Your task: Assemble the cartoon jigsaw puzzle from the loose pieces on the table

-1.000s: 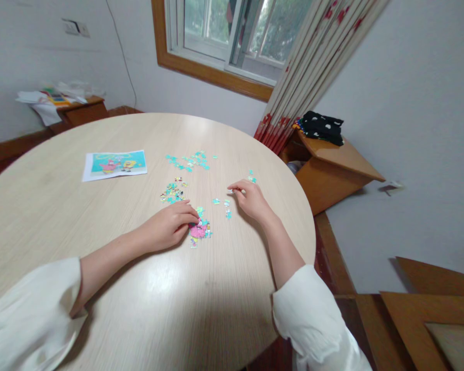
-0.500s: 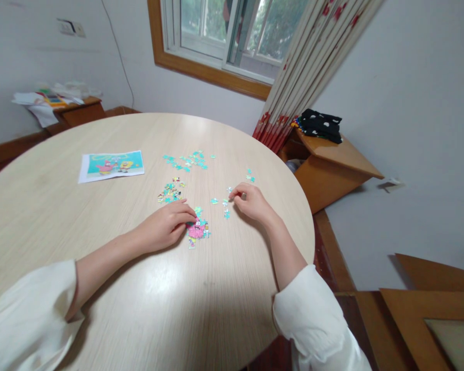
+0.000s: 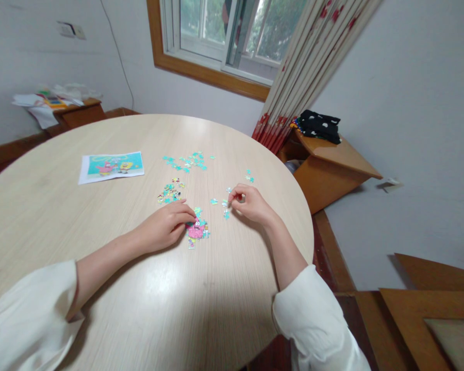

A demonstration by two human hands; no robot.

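Observation:
A partly joined jigsaw puzzle (image 3: 196,232) with a pink cartoon figure lies on the table in front of me. My left hand (image 3: 172,223) rests at its upper left, fingers stretched and the tips touching the pink part. To the right, my right hand (image 3: 250,202) has its thumb and fingertips pinched together low over the table. Whatever sits between those tips is too small to make out. Right beside them lies a small pale puzzle piece (image 3: 225,203); a turquoise piece (image 3: 226,214) is just below and another piece (image 3: 214,201) further left.
Loose turquoise pieces (image 3: 189,162) are spread farther back, with a mixed pile (image 3: 170,193) nearer my left hand. Two or so pieces (image 3: 249,178) lie beyond my right hand. A printed picture (image 3: 114,166) lies at left on the round table (image 3: 147,319). A wooden cabinet (image 3: 328,165) stands at right.
Almost nothing differs. My right fingertips have shifted very slightly at the small pieces; my left hand stays on the puzzle.

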